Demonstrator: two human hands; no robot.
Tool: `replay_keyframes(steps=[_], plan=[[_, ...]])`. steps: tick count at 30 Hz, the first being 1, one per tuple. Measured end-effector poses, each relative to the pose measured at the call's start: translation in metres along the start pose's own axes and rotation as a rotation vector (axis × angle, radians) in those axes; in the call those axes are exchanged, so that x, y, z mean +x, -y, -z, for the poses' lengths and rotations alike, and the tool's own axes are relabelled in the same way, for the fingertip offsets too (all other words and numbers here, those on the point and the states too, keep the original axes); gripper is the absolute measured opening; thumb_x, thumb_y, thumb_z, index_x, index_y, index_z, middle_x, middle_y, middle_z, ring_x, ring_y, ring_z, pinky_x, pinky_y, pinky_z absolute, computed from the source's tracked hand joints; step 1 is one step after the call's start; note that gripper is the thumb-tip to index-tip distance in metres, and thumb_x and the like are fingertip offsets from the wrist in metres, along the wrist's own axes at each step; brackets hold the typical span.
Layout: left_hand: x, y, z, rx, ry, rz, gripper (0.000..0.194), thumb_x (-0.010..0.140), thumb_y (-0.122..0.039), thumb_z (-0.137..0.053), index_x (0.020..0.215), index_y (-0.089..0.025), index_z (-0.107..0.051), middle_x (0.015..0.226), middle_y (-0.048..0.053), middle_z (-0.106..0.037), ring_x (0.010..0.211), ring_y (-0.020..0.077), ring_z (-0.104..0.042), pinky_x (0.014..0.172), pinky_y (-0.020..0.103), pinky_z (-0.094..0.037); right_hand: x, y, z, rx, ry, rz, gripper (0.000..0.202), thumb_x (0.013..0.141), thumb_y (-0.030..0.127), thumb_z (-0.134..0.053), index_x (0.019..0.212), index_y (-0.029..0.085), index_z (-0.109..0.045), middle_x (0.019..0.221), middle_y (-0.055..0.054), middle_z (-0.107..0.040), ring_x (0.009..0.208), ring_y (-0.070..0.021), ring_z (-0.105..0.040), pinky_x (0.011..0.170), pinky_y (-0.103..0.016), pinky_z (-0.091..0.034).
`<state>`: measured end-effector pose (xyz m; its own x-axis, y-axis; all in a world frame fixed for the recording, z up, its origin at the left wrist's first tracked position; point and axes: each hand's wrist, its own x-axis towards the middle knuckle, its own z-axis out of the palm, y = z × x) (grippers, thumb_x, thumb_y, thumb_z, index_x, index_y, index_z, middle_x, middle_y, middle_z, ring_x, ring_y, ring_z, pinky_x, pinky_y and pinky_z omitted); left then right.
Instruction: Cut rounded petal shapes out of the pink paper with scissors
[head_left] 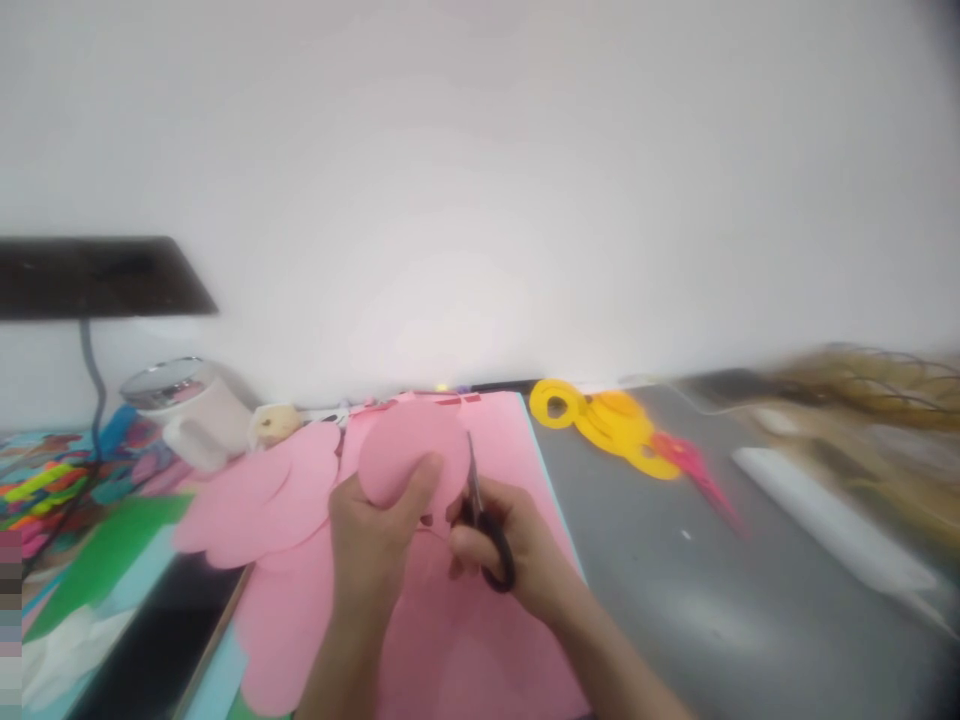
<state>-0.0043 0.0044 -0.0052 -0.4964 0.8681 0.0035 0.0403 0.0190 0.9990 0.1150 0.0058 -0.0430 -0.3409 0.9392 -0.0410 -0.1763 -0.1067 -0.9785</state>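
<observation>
My left hand [382, 530] pinches a rounded pink paper piece [405, 440], its thumb lying on top of the paper. To its right, my right hand [502, 540] grips black-handled scissors [495, 550], with the blades pointing up along the right edge of the piece. Under both hands lies a large pink sheet [465, 640]. Overlapping pink rounded cutouts [277, 490] lie to the left of my left hand.
Yellow paper rings [607, 425] and pink scissors [701, 475] lie on the grey surface [675, 600]. A white mug [210, 420], green paper [112, 550] and a dark flat object [165, 630] are at left. A white bar [832, 520] lies at right.
</observation>
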Motion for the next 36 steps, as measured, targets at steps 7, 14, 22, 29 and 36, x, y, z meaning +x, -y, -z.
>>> replay_keyframes(steps=[7,14,22,29,36], plan=[[0.001,0.002,0.001,-0.026,0.075,0.051,0.036,0.062,-0.036,-0.074,0.040,-0.017,-0.053,0.039,-0.001,-0.052,0.040,0.0123,-0.049,0.038,0.024,-0.040,0.001,0.007,-0.002,0.017,-0.151,0.056,0.014,0.068,0.022,-0.067,0.073,0.019,-0.054,0.054,0.005,-0.055,0.053,-0.0127,-0.055,0.052,-0.025,-0.041],[0.001,0.001,0.000,-0.016,0.071,0.061,0.030,0.059,-0.034,-0.076,0.046,-0.015,-0.057,0.043,-0.001,-0.052,0.044,0.0115,-0.048,0.039,0.022,-0.038,0.004,0.004,-0.001,0.043,-0.295,0.147,0.019,0.071,0.027,-0.070,0.081,0.020,-0.056,0.063,0.004,-0.056,0.062,-0.0137,-0.058,0.057,-0.026,-0.041],[0.001,0.005,0.001,0.041,0.145,0.054,0.039,0.059,-0.041,-0.076,0.043,-0.016,-0.051,0.043,-0.001,-0.048,0.045,0.0099,-0.044,0.042,0.022,-0.034,0.006,-0.003,0.003,0.084,-0.424,0.184,0.022,0.069,0.025,-0.073,0.085,0.022,-0.058,0.068,0.004,-0.056,0.056,-0.0103,-0.049,0.050,-0.023,-0.036],[0.002,0.006,0.001,0.048,0.219,0.022,0.038,0.068,-0.039,-0.070,0.044,-0.017,-0.050,0.040,-0.002,-0.046,0.042,0.0105,-0.044,0.041,0.023,-0.035,0.004,-0.001,0.005,0.081,-0.455,0.192,0.019,0.072,0.025,-0.072,0.085,0.023,-0.058,0.068,0.005,-0.056,0.058,-0.0102,-0.048,0.051,-0.023,-0.036],[0.008,0.011,0.005,-0.003,0.402,0.015,0.036,0.074,-0.037,-0.067,0.047,-0.016,-0.053,0.039,-0.001,-0.050,0.036,0.0093,-0.044,0.039,0.022,-0.035,0.007,-0.002,0.010,0.096,-0.529,0.204,0.021,0.071,0.026,-0.072,0.087,0.021,-0.059,0.069,0.003,-0.055,0.062,-0.0115,-0.051,0.058,-0.025,-0.044]])
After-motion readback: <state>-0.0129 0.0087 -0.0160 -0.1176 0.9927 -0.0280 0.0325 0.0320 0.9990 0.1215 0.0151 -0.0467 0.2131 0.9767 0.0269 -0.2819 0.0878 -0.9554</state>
